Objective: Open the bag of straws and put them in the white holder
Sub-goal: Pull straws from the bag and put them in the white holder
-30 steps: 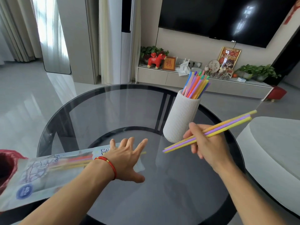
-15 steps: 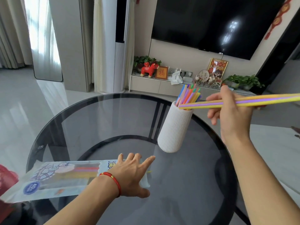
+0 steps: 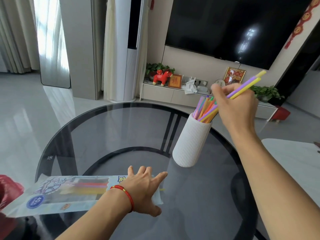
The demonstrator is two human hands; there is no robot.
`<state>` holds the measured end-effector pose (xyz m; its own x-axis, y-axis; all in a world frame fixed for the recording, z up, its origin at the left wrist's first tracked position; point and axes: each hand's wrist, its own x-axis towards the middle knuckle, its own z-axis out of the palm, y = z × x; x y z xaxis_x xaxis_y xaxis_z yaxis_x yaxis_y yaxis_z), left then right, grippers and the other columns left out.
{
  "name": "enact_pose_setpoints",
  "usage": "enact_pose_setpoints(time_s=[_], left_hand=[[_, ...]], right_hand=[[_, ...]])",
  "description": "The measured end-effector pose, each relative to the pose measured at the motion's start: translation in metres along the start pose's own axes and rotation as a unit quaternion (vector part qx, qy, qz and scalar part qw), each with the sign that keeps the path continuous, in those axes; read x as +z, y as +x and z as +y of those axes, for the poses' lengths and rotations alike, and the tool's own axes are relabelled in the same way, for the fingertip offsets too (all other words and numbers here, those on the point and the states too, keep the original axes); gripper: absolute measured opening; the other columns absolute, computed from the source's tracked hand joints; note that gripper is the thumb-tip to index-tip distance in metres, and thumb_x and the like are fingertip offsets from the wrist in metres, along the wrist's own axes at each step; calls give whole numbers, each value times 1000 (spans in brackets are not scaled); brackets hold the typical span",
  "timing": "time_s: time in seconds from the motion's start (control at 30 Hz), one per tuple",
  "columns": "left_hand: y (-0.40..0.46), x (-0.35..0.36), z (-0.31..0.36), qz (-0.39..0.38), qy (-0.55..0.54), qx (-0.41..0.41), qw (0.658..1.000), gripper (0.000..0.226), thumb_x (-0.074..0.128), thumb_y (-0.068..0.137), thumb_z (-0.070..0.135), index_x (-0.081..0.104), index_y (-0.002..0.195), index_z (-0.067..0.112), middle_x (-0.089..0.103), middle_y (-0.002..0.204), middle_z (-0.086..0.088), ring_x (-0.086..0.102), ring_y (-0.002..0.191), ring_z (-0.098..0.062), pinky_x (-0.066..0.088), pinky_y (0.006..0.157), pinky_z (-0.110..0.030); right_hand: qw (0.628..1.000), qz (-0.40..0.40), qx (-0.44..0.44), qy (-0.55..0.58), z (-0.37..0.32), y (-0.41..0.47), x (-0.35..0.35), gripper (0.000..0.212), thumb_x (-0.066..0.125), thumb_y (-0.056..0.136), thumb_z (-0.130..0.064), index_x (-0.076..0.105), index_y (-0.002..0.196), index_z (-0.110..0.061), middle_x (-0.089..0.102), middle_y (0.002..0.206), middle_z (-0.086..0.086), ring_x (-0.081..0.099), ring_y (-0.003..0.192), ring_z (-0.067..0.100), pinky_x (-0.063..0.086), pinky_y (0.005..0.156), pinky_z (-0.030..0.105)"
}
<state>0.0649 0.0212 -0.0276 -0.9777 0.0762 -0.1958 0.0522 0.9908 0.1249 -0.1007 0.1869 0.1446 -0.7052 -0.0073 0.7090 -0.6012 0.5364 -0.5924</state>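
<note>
The white ribbed holder (image 3: 190,142) stands on the round glass table (image 3: 107,135) with several coloured straws sticking out of its top. My right hand (image 3: 237,108) hovers just above and right of the holder's mouth, gripping a few yellow and purple straws (image 3: 247,85); their lower ends dip into the holder, their upper ends point up to the right. The straw bag (image 3: 69,193) lies flat at the table's near left with straws inside. My left hand (image 3: 143,189) rests palm down on the bag's right end, fingers spread.
A red object (image 3: 8,189) sits at the far left edge beside the bag. A white surface (image 3: 294,156) lies to the right of the table. Behind the table stand a low TV cabinet (image 3: 173,96) with ornaments and a wall-mounted TV (image 3: 233,26).
My right hand has lifted the straws from table height to the holder and tilted them, so their lower ends now enter the holder's mouth. My left hand stays on the bag.
</note>
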Motion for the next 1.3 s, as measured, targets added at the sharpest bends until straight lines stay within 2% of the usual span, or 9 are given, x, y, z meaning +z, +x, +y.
enact_pose_setpoints(time_s=[0.23, 0.43, 0.5, 0.6, 0.77, 0.93, 1.1, 1.2, 1.3], left_hand=[[0, -1, 1, -1, 2, 3, 1000, 104, 65, 73, 68, 4, 152, 36, 34, 146, -12, 31, 132, -33, 22, 112, -65], [0, -2, 1, -23, 4, 0, 1000, 104, 66, 74, 68, 5, 152, 37, 35, 146, -12, 31, 133, -33, 23, 111, -65], [0, -3, 1, -17, 6, 1, 1000, 104, 66, 73, 68, 5, 152, 37, 35, 144, -12, 32, 131, -32, 24, 111, -64], [1, -5, 3, -3, 6, 0, 1000, 104, 67, 72, 68, 7, 151, 37, 38, 140, -11, 34, 127, -32, 29, 110, -60], [-1, -7, 5, 46, -6, -5, 999, 105, 69, 66, 64, 11, 149, 37, 41, 128, -7, 39, 113, -29, 43, 97, -43], [-8, -15, 2, 93, -6, -29, 995, 104, 68, 65, 59, 9, 148, 36, 38, 124, -4, 49, 104, -28, 46, 91, -40], [-20, -25, 8, 159, 110, -21, 981, 85, 67, 57, 46, 37, 134, 22, 44, 122, -6, 50, 93, -27, 49, 75, -42], [-21, -31, 12, 181, 188, 16, 965, 96, 73, 56, 33, 32, 141, 18, 42, 135, -15, 49, 103, -32, 44, 80, -46], [-19, -34, 20, 181, 255, 61, 948, 110, 75, 65, 24, 7, 151, 18, 34, 142, -19, 43, 114, -35, 39, 88, -50]], right_hand=[[997, -60, 4, -43, 9, 3, 4, 43, 67, 92, -55, 76, 91, -12, 73, 74, 7, 71, 74, 26, 50, 61, 29], [987, 44, -150, 37, 10, 2, -4, 81, 67, 97, -14, 21, 163, -6, 48, 151, 18, 62, 119, 30, 56, 97, 44], [985, -24, -168, -23, 10, 4, 1, 62, 56, 103, -6, 34, 161, -7, 43, 162, 14, 48, 144, 25, 44, 118, 40], [974, -101, -175, -100, 19, -8, 9, 40, 41, 110, -11, 57, 146, -5, 57, 152, 12, 51, 142, 25, 37, 121, 35], [956, -139, -195, -168, 32, -29, 17, 44, 42, 108, -14, 52, 149, -2, 53, 156, 17, 42, 150, 31, 27, 125, 44], [950, -24, -311, -29, 17, -73, 4, 23, 52, 96, 0, 74, 101, -1, 72, 100, 14, 65, 90, 27, 53, 82, 35], [972, -220, 51, 70, 42, -149, 15, 13, 56, 100, -17, 69, 98, -19, 72, 91, -3, 66, 65, 18, 60, 67, 44], [801, -388, 390, 237, 48, -172, 23, 32, 47, 111, -32, 66, 115, -7, 71, 102, 17, 69, 70, 30, 61, 69, 52], [640, -460, 497, 363, 46, -188, 29, 68, 43, 107, -57, 61, 132, 4, 68, 107, 29, 69, 87, 42, 63, 75, 49]])
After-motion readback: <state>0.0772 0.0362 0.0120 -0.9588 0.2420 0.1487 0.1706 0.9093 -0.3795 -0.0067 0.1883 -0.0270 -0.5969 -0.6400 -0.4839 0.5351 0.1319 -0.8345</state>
